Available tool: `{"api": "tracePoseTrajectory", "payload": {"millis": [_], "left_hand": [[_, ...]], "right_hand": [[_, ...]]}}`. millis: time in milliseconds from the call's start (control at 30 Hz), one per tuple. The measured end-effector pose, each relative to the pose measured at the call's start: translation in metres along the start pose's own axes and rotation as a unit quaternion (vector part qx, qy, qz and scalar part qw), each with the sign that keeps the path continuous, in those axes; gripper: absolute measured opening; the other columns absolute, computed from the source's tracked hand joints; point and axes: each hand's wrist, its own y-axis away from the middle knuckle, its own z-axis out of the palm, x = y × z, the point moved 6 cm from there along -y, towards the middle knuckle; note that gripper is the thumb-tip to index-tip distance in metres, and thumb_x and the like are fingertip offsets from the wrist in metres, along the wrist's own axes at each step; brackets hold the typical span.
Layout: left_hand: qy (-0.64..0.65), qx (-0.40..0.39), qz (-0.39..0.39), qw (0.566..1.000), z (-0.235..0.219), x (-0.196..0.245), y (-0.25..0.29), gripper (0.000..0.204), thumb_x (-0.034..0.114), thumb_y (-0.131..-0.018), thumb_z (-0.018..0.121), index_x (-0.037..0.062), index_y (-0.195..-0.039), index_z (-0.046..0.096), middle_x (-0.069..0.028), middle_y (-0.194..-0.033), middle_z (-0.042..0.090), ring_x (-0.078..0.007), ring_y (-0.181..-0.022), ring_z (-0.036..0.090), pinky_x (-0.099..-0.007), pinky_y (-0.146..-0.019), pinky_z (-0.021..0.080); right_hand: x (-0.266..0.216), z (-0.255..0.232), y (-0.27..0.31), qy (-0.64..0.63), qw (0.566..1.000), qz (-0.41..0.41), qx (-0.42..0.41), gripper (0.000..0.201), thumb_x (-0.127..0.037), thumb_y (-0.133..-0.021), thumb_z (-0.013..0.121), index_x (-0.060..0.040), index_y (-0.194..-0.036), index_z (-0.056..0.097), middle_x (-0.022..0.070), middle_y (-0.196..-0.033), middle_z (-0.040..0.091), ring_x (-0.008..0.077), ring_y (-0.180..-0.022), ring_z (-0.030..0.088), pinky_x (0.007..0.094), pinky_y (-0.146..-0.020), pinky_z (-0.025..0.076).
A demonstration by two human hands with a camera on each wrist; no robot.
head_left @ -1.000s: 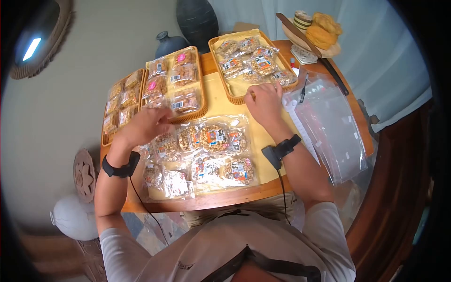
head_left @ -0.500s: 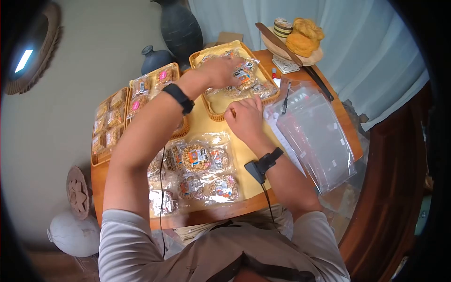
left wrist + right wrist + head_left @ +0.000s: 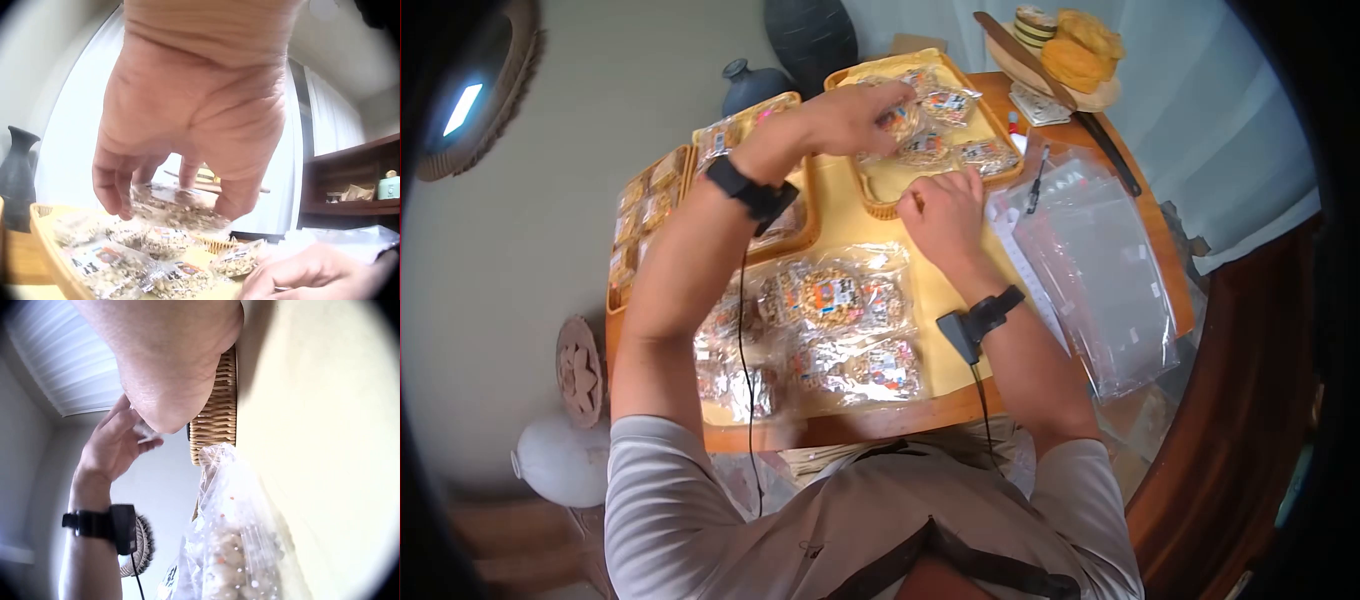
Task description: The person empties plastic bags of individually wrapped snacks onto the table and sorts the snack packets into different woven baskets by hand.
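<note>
My left hand [image 3: 850, 118] hangs over the far wicker tray [image 3: 882, 210], gripping a clear-wrapped grain cake [image 3: 178, 209] between thumb and fingers. The held packet is above the others in the left wrist view. Under it, several similar packets [image 3: 103, 265] lie on the tray's yellow lining. My right hand [image 3: 945, 215] rests at the tray's near right corner, its fingers loosely bent and no packet showing in it. The right wrist view shows the heel of that hand close to the wicker side [image 3: 215, 412], with its fingers hidden.
Larger bags of grain cakes [image 3: 830, 300] lie at the table's near side. Two more wicker trays of packets [image 3: 650, 205] stand on the left. At right are clear plastic bags [image 3: 1100, 280], a pen [image 3: 1036, 185], and a long-handled knife [image 3: 1105, 150] beside a plate.
My left hand has moved from above the near bags to the far tray and lifted a packet there. My right hand has stayed by the tray's corner.
</note>
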Motion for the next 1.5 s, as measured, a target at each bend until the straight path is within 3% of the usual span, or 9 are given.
{"api": "tracePoseTrajectory", "payload": {"millis": [200,367,467,600,700,800,1067,1267,1500], "left_hand": [[0.092,-0.285,-0.115,0.947,-0.009,0.017,0.140,0.069,0.015,-0.083,0.071,0.0149,-0.147,0.043,-0.0044,-0.088,0.058,-0.0185,-0.081,0.058,-0.0335,-0.073,0.049],[0.161,-0.247,-0.148,0.944,-0.002,0.008,0.223,0.070,0.020,-0.086,0.075,0.0121,-0.148,0.041,-0.0063,-0.093,0.060,-0.0204,-0.086,0.060,-0.0364,-0.081,0.051],[0.050,-0.276,-0.234,0.931,0.000,0.015,0.245,0.077,0.034,-0.088,0.079,0.0089,-0.149,0.039,-0.0170,-0.124,0.064,-0.0339,-0.111,0.065,-0.0412,-0.095,0.050],[0.075,-0.238,-0.202,0.947,-0.003,0.013,0.250,0.075,0.042,-0.090,0.076,0.0081,-0.148,0.043,-0.0208,-0.134,0.059,-0.0387,-0.118,0.062,-0.0426,-0.100,0.049],[0.022,-0.119,-0.103,0.987,-0.024,0.018,0.224,0.062,0.038,-0.091,0.072,0.0080,-0.141,0.052,-0.0226,-0.122,0.066,-0.0400,-0.114,0.064,-0.0442,-0.101,0.050],[0.005,-0.102,-0.076,0.992,-0.029,0.004,0.180,0.063,0.042,-0.092,0.072,0.0049,-0.139,0.053,-0.0198,-0.122,0.066,-0.0367,-0.112,0.064,-0.0431,-0.097,0.051],[-0.120,-0.086,-0.079,0.986,0.027,-0.020,0.019,0.070,0.042,-0.087,0.072,0.0132,-0.146,0.047,-0.0251,-0.135,0.056,-0.0418,-0.123,0.058,-0.0463,-0.103,0.047],[-0.192,-0.139,-0.110,0.965,0.075,-0.008,-0.024,0.084,0.056,-0.086,0.070,0.0183,-0.153,0.038,-0.0246,-0.145,0.048,-0.0424,-0.131,0.052,-0.0492,-0.108,0.044],[-0.217,-0.082,-0.035,0.972,0.065,-0.020,-0.038,0.038,0.034,-0.091,0.061,0.0063,-0.117,0.063,-0.0228,-0.107,0.070,-0.0407,-0.098,0.068,-0.0488,-0.088,0.055]], "right_hand": [[0.000,0.000,0.000,-0.013,1.000,-0.007,0.004,0.017,-0.021,-0.084,0.065,-0.0081,-0.074,0.069,0.0078,-0.077,0.068,0.0269,-0.089,0.061,0.0500,-0.113,0.030],[0.001,0.000,0.001,0.003,1.000,-0.005,-0.003,0.011,-0.021,-0.083,0.068,-0.0120,-0.077,0.069,0.0042,-0.079,0.068,0.0254,-0.091,0.061,0.0490,-0.111,0.031],[-0.002,-0.002,0.000,-0.010,1.000,-0.003,-0.006,0.016,-0.020,-0.085,0.065,-0.0078,-0.075,0.068,0.0083,-0.078,0.068,0.0276,-0.090,0.061,0.0504,-0.113,0.030],[-0.003,-0.003,0.000,-0.018,1.000,0.004,0.001,0.016,-0.020,-0.085,0.065,-0.0076,-0.075,0.068,0.0083,-0.079,0.068,0.0279,-0.091,0.060,0.0508,-0.113,0.030],[-0.002,-0.004,0.000,-0.018,1.000,0.012,-0.005,0.016,-0.020,-0.085,0.065,-0.0076,-0.076,0.068,0.0080,-0.079,0.068,0.0280,-0.092,0.060,0.0510,-0.113,0.030],[-0.002,-0.002,0.000,-0.022,1.000,0.011,-0.014,0.015,-0.019,-0.085,0.065,-0.0076,-0.076,0.068,0.0080,-0.078,0.068,0.0281,-0.092,0.060,0.0514,-0.113,0.030],[-0.001,-0.003,0.000,-0.032,0.999,0.006,0.005,0.014,-0.019,-0.084,0.066,-0.0072,-0.077,0.069,0.0095,-0.077,0.067,0.0286,-0.090,0.061,0.0518,-0.112,0.031],[0.001,-0.001,0.001,-0.019,1.000,0.005,0.019,0.010,-0.018,-0.082,0.069,-0.0089,-0.078,0.068,0.0061,-0.078,0.066,0.0269,-0.091,0.060,0.0513,-0.111,0.031],[-0.001,-0.003,-0.001,-0.027,0.999,0.018,-0.004,0.017,-0.020,-0.084,0.064,-0.0057,-0.076,0.069,0.0108,-0.078,0.068,0.0285,-0.089,0.061,0.0516,-0.111,0.032]]}}
